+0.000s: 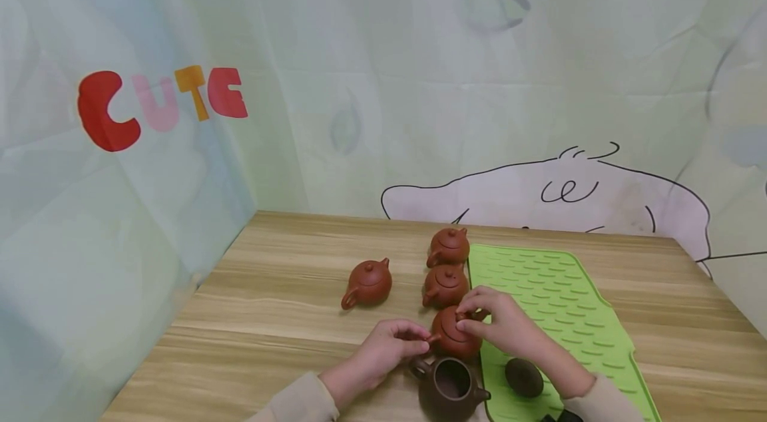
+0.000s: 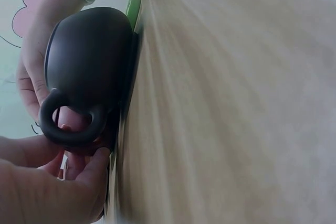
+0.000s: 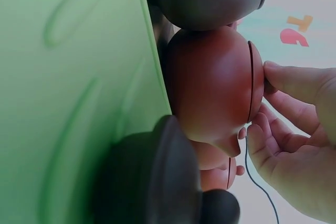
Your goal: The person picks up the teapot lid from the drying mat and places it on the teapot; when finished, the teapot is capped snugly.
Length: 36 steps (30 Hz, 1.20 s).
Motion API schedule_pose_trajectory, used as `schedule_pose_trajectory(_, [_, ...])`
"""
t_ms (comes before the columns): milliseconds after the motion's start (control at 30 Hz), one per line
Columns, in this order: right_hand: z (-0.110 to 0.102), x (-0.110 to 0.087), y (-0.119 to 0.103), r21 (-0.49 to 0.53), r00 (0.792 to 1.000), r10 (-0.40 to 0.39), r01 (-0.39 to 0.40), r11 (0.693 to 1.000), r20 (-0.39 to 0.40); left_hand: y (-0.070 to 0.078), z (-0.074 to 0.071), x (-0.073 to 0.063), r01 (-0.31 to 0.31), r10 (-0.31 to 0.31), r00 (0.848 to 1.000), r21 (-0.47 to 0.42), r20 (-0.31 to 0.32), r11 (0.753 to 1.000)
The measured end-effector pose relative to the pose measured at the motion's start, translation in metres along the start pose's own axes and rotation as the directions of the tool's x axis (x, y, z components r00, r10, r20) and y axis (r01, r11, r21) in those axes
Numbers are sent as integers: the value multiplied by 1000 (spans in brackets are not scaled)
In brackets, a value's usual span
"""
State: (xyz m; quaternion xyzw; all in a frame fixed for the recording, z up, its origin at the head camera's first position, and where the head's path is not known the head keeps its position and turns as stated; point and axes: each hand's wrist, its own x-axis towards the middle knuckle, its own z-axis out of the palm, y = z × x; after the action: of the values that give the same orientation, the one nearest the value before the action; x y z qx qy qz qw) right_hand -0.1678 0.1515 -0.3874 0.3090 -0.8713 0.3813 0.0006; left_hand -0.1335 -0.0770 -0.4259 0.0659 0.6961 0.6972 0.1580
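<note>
A reddish-brown clay teapot (image 1: 446, 337) stands at the mat's left edge with its lid on. My left hand (image 1: 380, 355) pinches its handle between thumb and fingers. Over the top, my right hand (image 1: 509, 325) holds the lid's knob; in the right wrist view the thumb and fingertips meet at the lid (image 3: 256, 82). Just in front sits a dark brown teapot (image 1: 440, 402) without its lid, its inside showing. In the left wrist view that dark pot (image 2: 89, 56) hides most of the red one. A dark round lid (image 1: 524, 378) lies on the green mat, below my right forearm.
Two more red-brown teapots, a middle one (image 1: 446, 285) and a far one (image 1: 451, 247), line up behind along the green ridged mat (image 1: 539, 282). Another teapot (image 1: 369, 282) stands apart on the left of the wooden table (image 1: 257, 309). A printed curtain (image 1: 359, 76) hangs behind.
</note>
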Motion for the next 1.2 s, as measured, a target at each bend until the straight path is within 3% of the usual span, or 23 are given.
schedule_pose_trajectory(767, [0,0,1,-8,1000,-16,16,1000,2,1,1,0,27,-27,1000,-5,-15,1000])
schedule_pose_trajectory(933, [-7,-9,3,1,999,-40,40,999,-32,3,-4,-2,10,-9,1000,49,-23,999])
schedule_pose_trajectory(1200, [-19,-34,11,-28,989,-80,77,997,-127,10,-12,-8,1,3,998,66,-58,998])
